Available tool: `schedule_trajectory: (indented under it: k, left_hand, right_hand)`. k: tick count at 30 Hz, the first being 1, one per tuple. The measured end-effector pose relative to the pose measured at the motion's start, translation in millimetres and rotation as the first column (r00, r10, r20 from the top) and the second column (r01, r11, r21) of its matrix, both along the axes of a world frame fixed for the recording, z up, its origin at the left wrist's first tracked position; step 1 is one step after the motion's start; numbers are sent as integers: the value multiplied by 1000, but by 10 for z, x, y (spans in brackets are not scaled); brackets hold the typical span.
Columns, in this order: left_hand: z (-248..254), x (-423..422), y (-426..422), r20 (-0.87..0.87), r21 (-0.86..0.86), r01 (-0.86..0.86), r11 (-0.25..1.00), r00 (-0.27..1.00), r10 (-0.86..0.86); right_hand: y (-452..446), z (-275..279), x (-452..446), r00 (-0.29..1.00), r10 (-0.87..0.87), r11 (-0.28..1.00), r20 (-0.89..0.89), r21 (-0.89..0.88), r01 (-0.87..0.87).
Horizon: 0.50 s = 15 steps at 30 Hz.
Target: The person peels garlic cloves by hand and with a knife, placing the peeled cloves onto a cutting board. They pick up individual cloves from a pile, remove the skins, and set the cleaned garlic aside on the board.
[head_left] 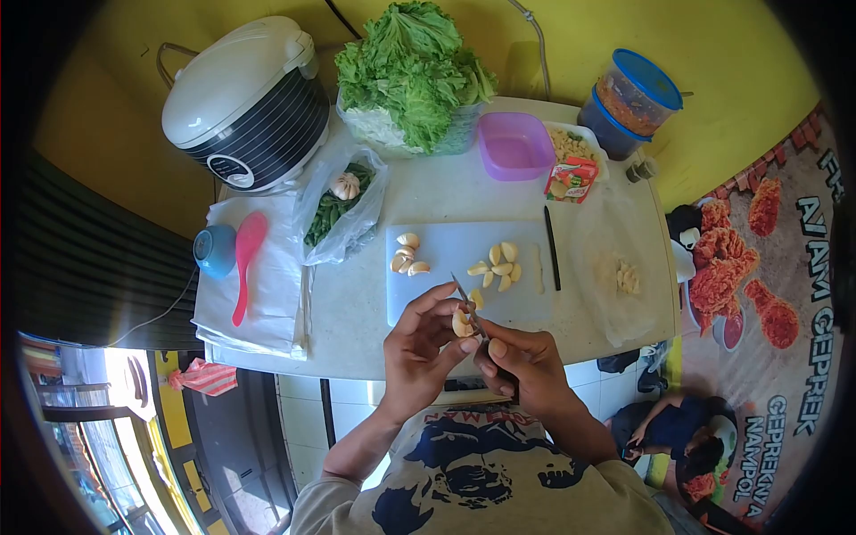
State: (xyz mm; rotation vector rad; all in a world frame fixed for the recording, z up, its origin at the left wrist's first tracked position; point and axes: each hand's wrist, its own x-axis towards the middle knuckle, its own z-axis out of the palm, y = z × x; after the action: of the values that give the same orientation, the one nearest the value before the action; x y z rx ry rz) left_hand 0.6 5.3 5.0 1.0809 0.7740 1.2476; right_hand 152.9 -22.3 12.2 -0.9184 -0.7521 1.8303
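Between the fingertips of my left hand [426,343] is a garlic clove [462,323], held just above the near edge of the cutting board. My right hand [524,361] is closed around a knife [465,292], its blade against the clove and its tip pointing up and left. On the white cutting board [455,236] lie two groups of garlic: cloves with skin [407,257] at the left and peeled pale cloves [502,254] at the right. A thin pale strip [538,269] lies to the right of the peeled ones.
Behind the board stand a rice cooker [245,102], a tub of lettuce [410,76], a purple container [515,145] and stacked blue-lidded tubs [637,94]. A bag of green chillies [339,209] holds a garlic bulb. A pink rice spoon [248,263] rests on white paper. A person [682,432] sits at lower right.
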Motion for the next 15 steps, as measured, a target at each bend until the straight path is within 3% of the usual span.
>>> schedule_trajectory:
  k: [6,9,11,15]
  left_hand:
    - [-165,-21,0,-94,151,-38,988,994,53]
    - [-172,-49,-9,-13,52,2,999,1000,-2]
    - [-157,-45,1,135,-69,56,996,990,-46]
    - [-123,-33,-10,159,-130,24,991,987,-3]
  right_hand:
    - [-4,-7,19,1000,-2,998,23,69,0]
    - [-11,32,15,999,20,1000,-49,-18,-21]
    - [-11,45,-2,979,-14,994,-203,-107,-8]
    - [-10,45,-9,974,-36,991,-225,-135,5]
